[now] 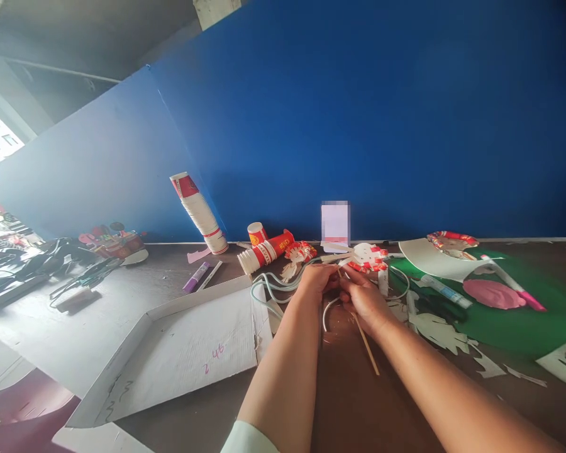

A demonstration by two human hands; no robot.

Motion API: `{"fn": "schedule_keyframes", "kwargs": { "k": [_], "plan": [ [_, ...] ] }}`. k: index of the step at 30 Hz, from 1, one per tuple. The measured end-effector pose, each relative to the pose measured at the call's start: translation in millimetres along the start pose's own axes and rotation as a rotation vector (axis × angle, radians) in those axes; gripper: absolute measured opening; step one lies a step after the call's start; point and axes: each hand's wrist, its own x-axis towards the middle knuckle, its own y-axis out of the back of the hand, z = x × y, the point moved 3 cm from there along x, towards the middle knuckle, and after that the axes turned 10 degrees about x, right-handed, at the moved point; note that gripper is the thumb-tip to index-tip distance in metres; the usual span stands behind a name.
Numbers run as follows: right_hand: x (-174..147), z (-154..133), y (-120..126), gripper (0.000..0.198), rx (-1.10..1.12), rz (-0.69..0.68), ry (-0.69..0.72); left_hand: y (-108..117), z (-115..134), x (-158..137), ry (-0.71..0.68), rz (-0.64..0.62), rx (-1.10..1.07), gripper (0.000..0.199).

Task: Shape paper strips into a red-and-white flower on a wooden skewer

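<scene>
My left hand (318, 280) and my right hand (364, 299) meet over the middle of the table, fingertips pinched close together. A thin wooden stick (366, 346) runs through my right hand, its lower end pointing down towards me. The stick's upper end shows between both hands, at my left fingertips. Just beyond the fingers lies a red and white cut paper cup piece (370, 257); whether it touches the stick I cannot tell. Pale cord loops (276, 286) lie beside my left wrist, and a white curved wire (327, 311) bends below the hands.
An open white cardboard tray (188, 346) lies left. Behind it are stacked paper cups (200, 217), fallen cups (266, 251) and a purple glue stick (197, 277). Right are a green mat (514, 333), a pink marker (531, 299) and paper scraps (441, 330). A blue partition (358, 113) stands behind.
</scene>
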Motion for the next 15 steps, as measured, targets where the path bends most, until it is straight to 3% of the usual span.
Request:
{"fn": "schedule_keyframes", "kwargs": {
  "k": [10,15],
  "plan": [
    [2.6,4.0,1.2,0.061,0.051,-0.001,-0.014,-3.1,1.1,-2.6,-0.017,0.009,-0.049,0.012],
    [0.1,3.0,-2.2,0.059,0.083,0.005,-0.040,-4.2,-0.6,-2.3,-0.054,-0.039,-0.055,0.024]
  ]
}}
